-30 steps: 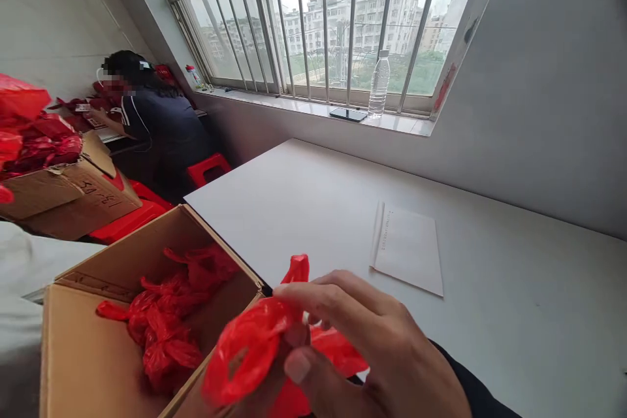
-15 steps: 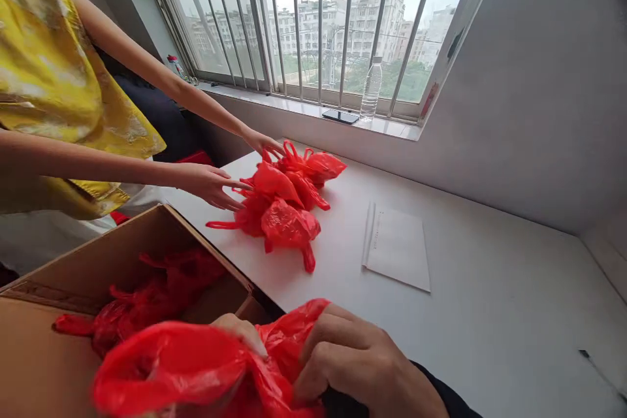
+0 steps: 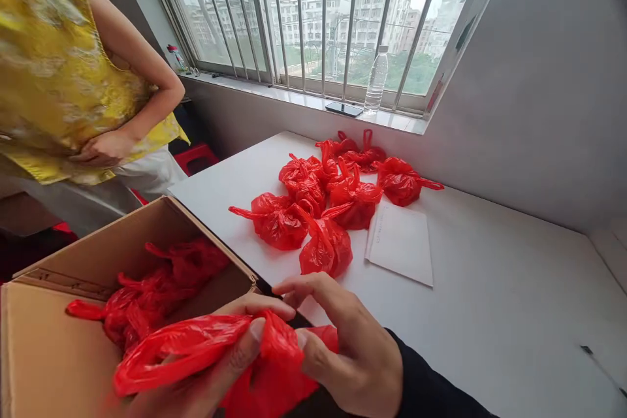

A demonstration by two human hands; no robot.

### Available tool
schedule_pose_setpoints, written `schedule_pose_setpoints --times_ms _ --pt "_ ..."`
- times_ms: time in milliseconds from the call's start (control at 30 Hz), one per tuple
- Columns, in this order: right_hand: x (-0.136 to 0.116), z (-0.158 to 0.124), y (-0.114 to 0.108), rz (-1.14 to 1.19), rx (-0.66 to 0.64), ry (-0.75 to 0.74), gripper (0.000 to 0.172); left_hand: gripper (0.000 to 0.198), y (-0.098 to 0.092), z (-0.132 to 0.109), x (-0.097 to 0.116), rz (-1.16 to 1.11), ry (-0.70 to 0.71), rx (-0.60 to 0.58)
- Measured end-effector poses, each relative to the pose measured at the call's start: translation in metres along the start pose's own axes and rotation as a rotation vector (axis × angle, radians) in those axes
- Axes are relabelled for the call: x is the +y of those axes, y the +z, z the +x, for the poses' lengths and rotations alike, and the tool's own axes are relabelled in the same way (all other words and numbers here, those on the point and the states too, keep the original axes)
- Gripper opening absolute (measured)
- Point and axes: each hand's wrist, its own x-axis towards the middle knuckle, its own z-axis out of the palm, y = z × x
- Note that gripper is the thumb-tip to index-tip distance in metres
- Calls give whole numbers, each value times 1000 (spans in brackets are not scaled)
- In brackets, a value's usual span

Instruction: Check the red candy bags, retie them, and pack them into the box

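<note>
A red plastic bag point(image 3: 281, 366) is in my two hands at the bottom of the view, beside the open cardboard box. My left hand point(image 3: 235, 353) grips it, thumb on top, with a handle loop spread out to the left. My right hand point(image 3: 350, 339) has its thumb on the bag's right part, with red film between thumb and fingers; its index finger is stretched out and lifted. The lower part of the bag runs out of view. Several knotted red plastic bags point(image 3: 326, 248) sit on the white table point(image 3: 490, 287).
More red bags point(image 3: 157, 294) lie inside the cardboard box point(image 3: 44, 339) at lower left. A white booklet point(image 3: 401, 245) lies beside the bags on the table. On the sill stand a clear bottle point(image 3: 376, 81) and a phone point(image 3: 344, 109). A person in yellow point(image 3: 63, 78) stands at left.
The other person's hands have drawn back from the table to their body. The bags there now lie spread apart, some farther right, one against the booklet. My right hand's fingers have opened somewhat.
</note>
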Motion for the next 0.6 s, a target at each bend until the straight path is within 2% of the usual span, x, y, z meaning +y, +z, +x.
schedule_pose_setpoints --times_ms 67,100,200,267,333,433,500,600 --pt "-1 -1 -1 18 79 -1 42 27 -3 4 4 -13 -23 -15" --pt "-1 -1 -1 -1 102 -22 40 30 -1 5 6 -22 -18 -25" --pt "-3 -2 -5 -70 65 -114 19 31 14 3 16 -16 -31 -115" --pt "-5 -4 -8 -77 69 -128 18 29 26 0 21 -4 -66 -154" --pt "-7 -7 -11 -84 110 -127 18 27 33 -3 23 -17 -91 -142" --pt "-10 -11 -13 -99 -4 -224 15 21 32 -5 20 30 -32 -153" --pt "-10 -13 -13 -72 -57 -256 24 16 25 -4 15 111 28 -191" --pt "-6 -13 -12 -28 -36 -105 59 10 16 -6 11 185 76 -309"
